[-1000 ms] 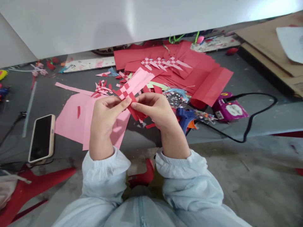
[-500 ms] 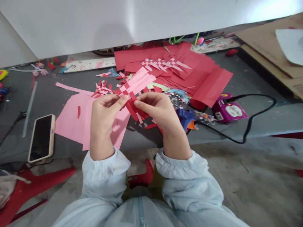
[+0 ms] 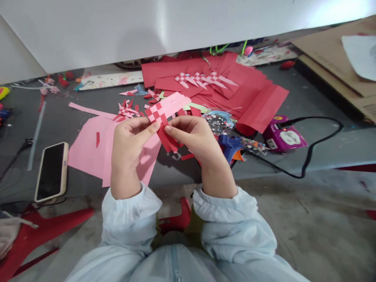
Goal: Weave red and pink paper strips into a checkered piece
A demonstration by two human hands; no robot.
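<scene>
A woven piece of pink and red paper strips (image 3: 164,111) is held up over the grey table (image 3: 182,172). My left hand (image 3: 129,145) pinches its lower left edge between thumb and fingers. From the right, my right hand (image 3: 194,137) pinches the red strips that hang below the weave. The pink strips fan out up and to the right. Both hands are closed on the paper.
Pink sheets (image 3: 88,149) lie under my hands, a phone (image 3: 52,171) to the left. Red paper (image 3: 249,98) with finished weaves (image 3: 205,78) lies behind. A blue glue gun (image 3: 230,147), a purple box (image 3: 283,137) and a black cable (image 3: 311,149) sit to the right. Cardboard (image 3: 337,66) fills the far right.
The pink strips, spread apart half a second ago, lie closer together and flatter now. My fingers have shifted slightly on the weave; both hands stay in the same place.
</scene>
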